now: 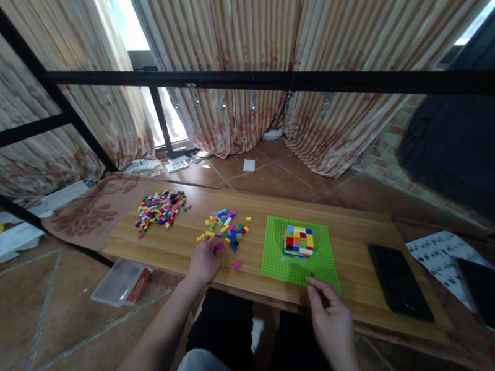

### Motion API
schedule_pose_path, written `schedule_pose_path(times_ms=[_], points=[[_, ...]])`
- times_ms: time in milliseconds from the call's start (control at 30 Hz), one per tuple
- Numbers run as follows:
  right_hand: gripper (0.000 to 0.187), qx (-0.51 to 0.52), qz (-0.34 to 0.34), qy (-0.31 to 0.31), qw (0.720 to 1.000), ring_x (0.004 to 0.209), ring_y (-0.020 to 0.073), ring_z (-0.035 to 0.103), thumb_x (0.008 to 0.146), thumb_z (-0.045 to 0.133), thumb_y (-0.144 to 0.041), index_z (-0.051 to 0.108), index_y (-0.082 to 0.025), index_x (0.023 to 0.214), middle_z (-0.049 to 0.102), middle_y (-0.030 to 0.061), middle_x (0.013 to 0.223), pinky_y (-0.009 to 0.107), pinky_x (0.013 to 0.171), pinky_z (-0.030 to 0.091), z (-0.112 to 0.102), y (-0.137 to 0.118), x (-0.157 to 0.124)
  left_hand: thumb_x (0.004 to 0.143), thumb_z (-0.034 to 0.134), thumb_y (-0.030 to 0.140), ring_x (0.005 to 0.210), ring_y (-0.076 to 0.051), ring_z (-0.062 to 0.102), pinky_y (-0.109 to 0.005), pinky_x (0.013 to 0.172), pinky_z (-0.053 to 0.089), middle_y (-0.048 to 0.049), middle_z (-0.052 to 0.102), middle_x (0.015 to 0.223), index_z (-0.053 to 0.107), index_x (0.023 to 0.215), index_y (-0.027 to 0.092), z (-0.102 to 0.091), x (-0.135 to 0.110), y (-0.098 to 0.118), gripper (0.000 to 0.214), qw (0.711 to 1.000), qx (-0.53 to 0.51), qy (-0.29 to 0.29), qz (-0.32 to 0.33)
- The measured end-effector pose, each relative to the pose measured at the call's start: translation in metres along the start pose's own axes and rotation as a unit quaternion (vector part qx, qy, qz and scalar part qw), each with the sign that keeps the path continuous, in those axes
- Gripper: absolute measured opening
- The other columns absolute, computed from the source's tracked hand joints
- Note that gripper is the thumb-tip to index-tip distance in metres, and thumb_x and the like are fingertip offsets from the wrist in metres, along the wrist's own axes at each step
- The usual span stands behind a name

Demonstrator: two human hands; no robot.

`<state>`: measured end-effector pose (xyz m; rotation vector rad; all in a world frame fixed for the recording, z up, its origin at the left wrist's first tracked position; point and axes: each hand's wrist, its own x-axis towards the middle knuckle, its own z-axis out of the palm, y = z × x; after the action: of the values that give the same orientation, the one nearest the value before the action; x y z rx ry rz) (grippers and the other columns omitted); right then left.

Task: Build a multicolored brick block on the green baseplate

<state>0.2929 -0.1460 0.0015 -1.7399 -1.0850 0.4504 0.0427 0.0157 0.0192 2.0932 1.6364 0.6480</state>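
Note:
My left hand (206,260) reaches into the small pile of loose building bricks (226,227), its fingers curled down. A pink brick (220,246) shows right at the fingertips; whether they grip it is unclear. My right hand (333,321) is at the front edge of the green baseplate (273,258), thumb and forefinger stretched toward it with a narrow gap between them, and no brick visible there. On the baseplate stands a block of stacked bricks (299,242) with a multicoloured top. Another pink brick (237,265) lies apart, near the table's front edge.
A larger heap of tiny colourful bricks (161,209) lies on the wooden tabletop (199,196) at the left. Right of the baseplate is a black phone (400,281), with a second dark device (493,296) on printed paper beyond. A clear plastic box (119,283) sits on the floor.

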Motion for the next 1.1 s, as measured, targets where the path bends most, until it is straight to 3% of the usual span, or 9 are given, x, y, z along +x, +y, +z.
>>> schedule_pose_path(times_ms=[200,367,500,633,833,1000,1100], points=[[0.024,-0.011,-0.107,-0.148,0.983,0.096,0.0210,0.062,0.091,0.044,-0.029,0.066,-0.023,0.099,0.068,0.0056,0.100,0.035,0.087,0.048,0.050,-0.047,-0.015,0.086,0.048,0.017,0.092,-0.017,0.060,-0.028,0.083,0.046,-0.0071,0.063,0.098,0.066,0.089,0.018,0.003,-0.010,0.000,0.018,1.000,0.001,0.011,0.020],[0.021,-0.129,-0.176,-0.171,0.961,0.096,0.0243,0.058,0.089,0.051,-0.026,0.062,-0.022,0.107,0.065,0.0064,0.098,0.039,0.087,0.045,0.097,-0.071,-0.002,0.089,0.046,0.020,0.092,-0.017,0.060,-0.028,0.081,0.046,-0.0065,0.062,0.099,0.063,0.098,0.019,0.006,-0.022,0.000,0.019,0.999,-0.009,0.012,0.034],[0.019,-0.224,-0.185,-0.152,0.945,0.091,0.0271,0.055,0.085,0.058,-0.028,0.061,-0.020,0.102,0.062,0.0088,0.092,0.042,0.083,0.044,0.120,-0.075,0.007,0.091,0.044,0.021,0.090,-0.017,0.059,-0.028,0.079,0.046,-0.0065,0.062,0.096,0.063,0.100,0.019,0.007,-0.030,0.002,0.021,0.999,-0.002,0.009,0.044],[0.007,-0.246,-0.192,-0.156,0.937,0.090,0.0261,0.053,0.086,0.055,-0.022,0.060,-0.022,0.090,0.059,0.0080,0.090,0.040,0.080,0.043,0.125,-0.069,0.007,0.091,0.045,0.023,0.088,-0.017,0.059,-0.028,0.077,0.045,-0.0064,0.062,0.093,0.063,0.099,0.020,0.006,-0.033,0.005,0.020,0.999,0.010,-0.004,0.050],[0.019,-0.188,-0.201,-0.190,0.942,0.094,0.0245,0.054,0.084,0.052,-0.015,0.060,-0.022,0.099,0.060,0.0069,0.095,0.039,0.083,0.043,0.121,-0.066,0.017,0.083,0.056,0.021,0.089,-0.018,0.059,-0.029,0.081,0.044,-0.0036,0.065,0.091,0.063,0.098,0.021,0.002,-0.035,0.010,0.016,0.998,-0.008,-0.049,0.045],[0.024,-0.158,-0.206,-0.214,0.942,0.097,0.0237,0.055,0.082,0.055,-0.013,0.060,-0.022,0.104,0.062,0.0061,0.099,0.039,0.086,0.044,0.122,-0.065,0.027,0.078,0.056,0.011,0.092,-0.017,0.061,-0.029,0.084,0.045,-0.0019,0.067,0.095,0.062,0.102,0.023,-0.001,-0.034,0.010,0.028,0.993,-0.059,-0.088,0.045],[0.027,-0.147,-0.207,-0.214,0.943,0.099,0.0238,0.055,0.081,0.057,-0.014,0.059,-0.021,0.107,0.062,0.0063,0.101,0.039,0.088,0.044,0.121,-0.061,0.027,0.077,0.054,0.008,0.094,-0.017,0.061,-0.029,0.086,0.046,-0.0037,0.066,0.100,0.060,0.107,0.021,-0.001,-0.034,0.009,0.034,0.994,-0.061,-0.083,0.035]])
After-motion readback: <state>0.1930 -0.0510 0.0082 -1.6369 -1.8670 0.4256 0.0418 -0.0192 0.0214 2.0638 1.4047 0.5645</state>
